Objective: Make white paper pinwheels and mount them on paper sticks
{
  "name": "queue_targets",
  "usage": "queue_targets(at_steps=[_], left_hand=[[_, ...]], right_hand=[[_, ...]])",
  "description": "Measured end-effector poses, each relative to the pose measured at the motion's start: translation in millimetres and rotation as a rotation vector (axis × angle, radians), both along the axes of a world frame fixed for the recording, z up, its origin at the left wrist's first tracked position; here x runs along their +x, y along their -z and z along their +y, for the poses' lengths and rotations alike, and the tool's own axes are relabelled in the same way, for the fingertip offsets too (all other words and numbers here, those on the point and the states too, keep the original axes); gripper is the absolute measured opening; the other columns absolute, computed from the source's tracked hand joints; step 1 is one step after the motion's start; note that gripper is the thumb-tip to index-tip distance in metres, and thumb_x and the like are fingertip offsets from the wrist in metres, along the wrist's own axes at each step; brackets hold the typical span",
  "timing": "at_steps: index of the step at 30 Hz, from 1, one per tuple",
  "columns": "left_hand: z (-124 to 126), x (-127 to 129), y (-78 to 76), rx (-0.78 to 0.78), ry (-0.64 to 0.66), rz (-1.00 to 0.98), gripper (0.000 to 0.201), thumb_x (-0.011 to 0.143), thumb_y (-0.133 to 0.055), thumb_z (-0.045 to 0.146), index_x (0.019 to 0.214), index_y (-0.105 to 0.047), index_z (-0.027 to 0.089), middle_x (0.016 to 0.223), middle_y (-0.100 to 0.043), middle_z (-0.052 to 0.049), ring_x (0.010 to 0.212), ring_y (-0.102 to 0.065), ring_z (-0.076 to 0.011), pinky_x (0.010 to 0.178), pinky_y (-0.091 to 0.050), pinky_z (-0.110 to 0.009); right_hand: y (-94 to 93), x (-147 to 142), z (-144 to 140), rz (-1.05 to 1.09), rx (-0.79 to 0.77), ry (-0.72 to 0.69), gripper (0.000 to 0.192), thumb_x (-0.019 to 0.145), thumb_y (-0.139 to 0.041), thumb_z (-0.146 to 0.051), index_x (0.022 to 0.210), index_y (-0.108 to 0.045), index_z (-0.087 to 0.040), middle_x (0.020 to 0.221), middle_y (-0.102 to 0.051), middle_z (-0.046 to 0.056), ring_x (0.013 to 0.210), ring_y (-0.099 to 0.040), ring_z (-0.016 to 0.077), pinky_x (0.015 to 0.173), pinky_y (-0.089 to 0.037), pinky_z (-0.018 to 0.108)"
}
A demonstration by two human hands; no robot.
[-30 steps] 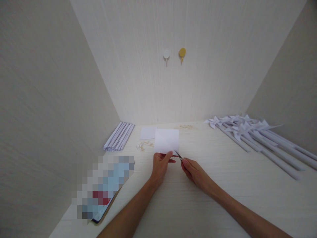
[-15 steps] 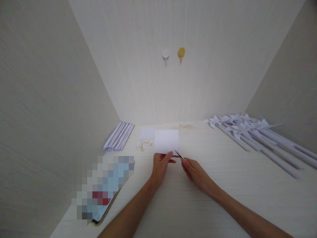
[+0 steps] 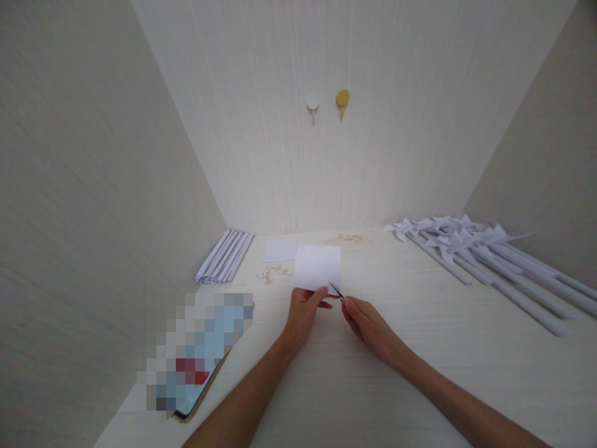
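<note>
My left hand (image 3: pixel 303 311) pinches the near edge of a white square of paper (image 3: pixel 317 266) and holds it up over the pale desk (image 3: pixel 420 348). My right hand (image 3: pixel 366 320) grips small scissors (image 3: pixel 336 292), whose dark blades point at the paper's lower right corner. The two hands are close together in the middle of the desk. Whether the blades touch the paper is too small to tell.
Several rolled white paper sticks (image 3: pixel 225 256) lie at the back left, beside a second white paper square (image 3: pixel 278 251) and small tan pins (image 3: pixel 271 273). Several finished paper pinwheels (image 3: pixel 471 246) lie at the right. A phone (image 3: pixel 196 351) lies near left. Two hooks (image 3: pixel 327 101) hang on the back wall.
The paper square has shifted slightly to the right in my left hand. Both hands stay almost where they were.
</note>
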State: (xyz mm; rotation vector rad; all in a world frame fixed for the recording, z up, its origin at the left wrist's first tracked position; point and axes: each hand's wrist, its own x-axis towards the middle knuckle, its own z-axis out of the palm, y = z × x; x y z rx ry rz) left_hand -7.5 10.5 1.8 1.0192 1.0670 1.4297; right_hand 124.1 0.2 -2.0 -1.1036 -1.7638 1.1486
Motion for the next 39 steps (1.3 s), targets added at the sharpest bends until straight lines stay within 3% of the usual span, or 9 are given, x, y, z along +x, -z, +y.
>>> queue_targets(at_steps=[19, 27, 39], left_hand=[[-0.6, 2.3, 0.4, -0.021, 0.059, -0.058, 0.011, 0.059, -0.06, 0.021, 0.063, -0.062, 0.011, 0.058, -0.062, -0.003, 0.054, -0.06, -0.0139, 0.044, -0.044, -0.019], [3.7, 1.0, 4.3, -0.024, -0.131, -0.11, 0.018, 0.057, -0.063, 0.026, 0.067, -0.061, 0.011, 0.061, -0.061, -0.001, 0.049, -0.054, -0.0097, 0.042, -0.045, -0.02], [0.2, 1.2, 3.9, -0.018, -0.036, -0.047, 0.017, 0.059, -0.062, 0.025, 0.071, -0.062, 0.013, 0.065, -0.062, -0.002, 0.055, -0.056, -0.0117, 0.046, -0.047, -0.021]], right_hand=[[1.5, 0.2, -0.6, -0.023, 0.029, 0.001, 0.036, 0.082, -0.026, -0.042, 0.056, -0.033, -0.019, 0.051, -0.031, -0.004, 0.044, -0.027, 0.0085, 0.04, -0.021, 0.022], [-5.7, -0.3, -2.1, -0.096, 0.057, 0.001, 0.036, 0.083, -0.026, -0.04, 0.054, -0.032, -0.019, 0.051, -0.034, -0.003, 0.047, -0.032, 0.0097, 0.044, -0.025, 0.022], [2.2, -0.1, -2.1, -0.039, 0.035, 0.006, 0.036, 0.083, -0.025, -0.041, 0.055, -0.032, -0.019, 0.052, -0.032, -0.004, 0.047, -0.028, 0.0089, 0.041, -0.022, 0.021]])
